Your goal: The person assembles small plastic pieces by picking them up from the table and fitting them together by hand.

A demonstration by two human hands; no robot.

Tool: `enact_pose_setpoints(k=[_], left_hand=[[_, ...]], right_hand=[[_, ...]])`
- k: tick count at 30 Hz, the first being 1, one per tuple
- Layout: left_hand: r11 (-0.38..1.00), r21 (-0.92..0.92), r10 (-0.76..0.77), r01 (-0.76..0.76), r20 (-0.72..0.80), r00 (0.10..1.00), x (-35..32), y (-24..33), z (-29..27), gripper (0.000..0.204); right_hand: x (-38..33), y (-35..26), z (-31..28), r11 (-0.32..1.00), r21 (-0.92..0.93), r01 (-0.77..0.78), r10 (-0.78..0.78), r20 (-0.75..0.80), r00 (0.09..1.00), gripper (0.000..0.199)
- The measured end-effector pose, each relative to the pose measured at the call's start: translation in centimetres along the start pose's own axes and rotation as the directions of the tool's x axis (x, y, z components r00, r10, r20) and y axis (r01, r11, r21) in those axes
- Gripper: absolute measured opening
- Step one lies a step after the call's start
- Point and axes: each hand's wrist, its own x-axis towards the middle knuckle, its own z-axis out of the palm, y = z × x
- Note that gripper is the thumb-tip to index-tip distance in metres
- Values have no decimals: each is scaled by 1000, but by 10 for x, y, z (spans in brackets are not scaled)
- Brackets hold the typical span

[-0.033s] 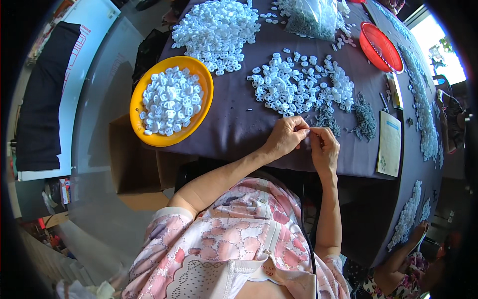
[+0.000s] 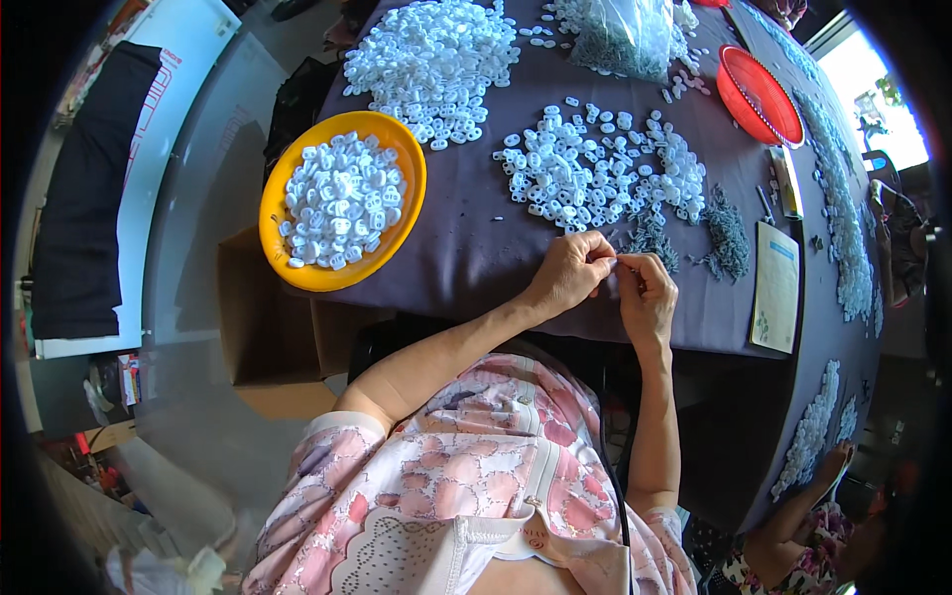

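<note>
My left hand [image 2: 567, 273] and my right hand [image 2: 647, 294] meet fingertip to fingertip at the near edge of a table under a dark purple cloth [image 2: 466, 248]. Together they pinch a small white part [image 2: 617, 260] that the fingers mostly hide. Just beyond them lie two little heaps of small grey metal parts [image 2: 727, 233]. Behind those spreads a loose pile of white plastic pieces [image 2: 595, 169]. To the left stands an orange bowl [image 2: 276, 243] filled with more white pieces.
A second big white pile [image 2: 431, 55] and a clear plastic bag [image 2: 625, 35] lie at the far side. A red basket [image 2: 759, 94] and a printed card [image 2: 775, 288] are on the right. Another person's hand [image 2: 835, 464] shows at lower right. A cardboard box [image 2: 273, 337] sits below the bowl.
</note>
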Motion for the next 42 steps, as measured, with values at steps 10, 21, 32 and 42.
enact_pose_setpoints(k=[10, 21, 32, 42], left_hand=[[996, 53, 71, -70, -5, 997, 0, -7, 1, 7], [996, -72, -50, 53, 40, 998, 0, -1, -3, 9], [995, -101, -11, 5, -52, 999, -5, 1, 0, 10], [990, -138, 17, -21, -29, 999, -7, -6, -4, 10]], right_hand=[[-4, 10, -1, 954, 196, -227, 210, 102, 972, 5], [-3, 4, 1, 917, 219, -333, 310, 132, 941, 7], [-7, 15, 7, 927, 298, -226, 223, 46, 974, 8], [0, -1, 2, 992, -120, -29, 24, -44, 999, 18]])
